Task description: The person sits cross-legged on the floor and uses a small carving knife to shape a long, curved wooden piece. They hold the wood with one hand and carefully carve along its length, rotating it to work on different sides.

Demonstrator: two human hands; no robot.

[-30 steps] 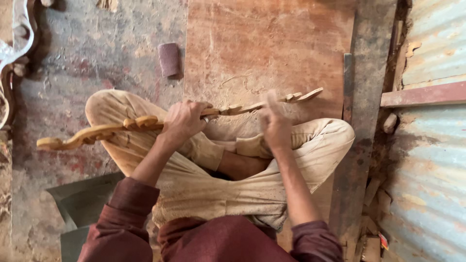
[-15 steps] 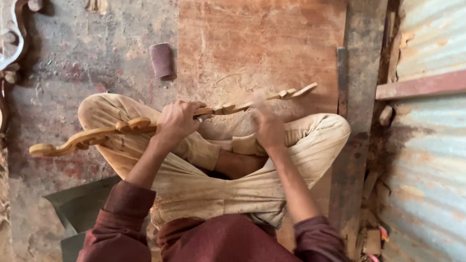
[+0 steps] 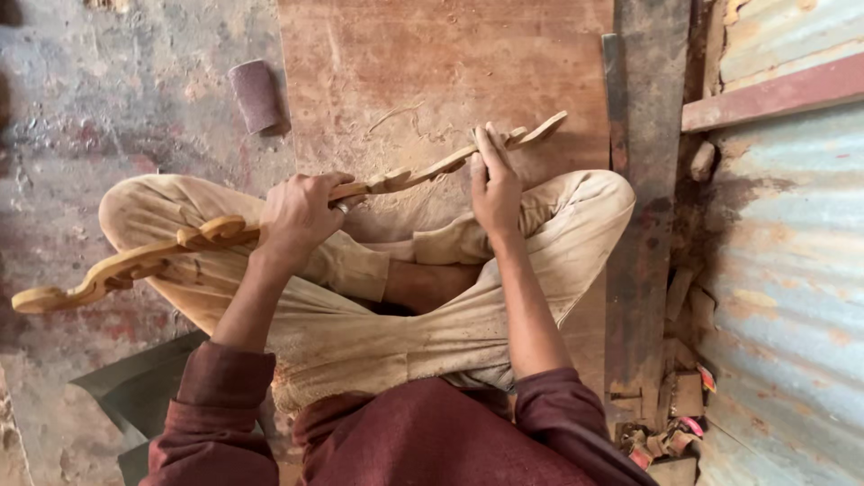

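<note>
Carved wooden piece [image 3: 270, 220] laid across crossed legs, frame centre. Left hand [image 3: 301, 216] clenched around its middle; right hand [image 3: 495, 184] with fingers pressed flat on its upper-right end, apparently smoothing. Sandpaper roll [image 3: 256, 95] on floor, upper left. Next: probably steady strokes, firm left grip.

The carved wooden strip [image 3: 270, 220] lies across the person's crossed legs [image 3: 378, 306]. The left hand [image 3: 301, 216] grips its middle; the right hand [image 3: 495, 184] presses near its right end. Beyond the strip, a sandpaper roll [image 3: 256, 95] lies on the floor [image 3: 108, 117], left of the wooden board [image 3: 450, 72].
</note>
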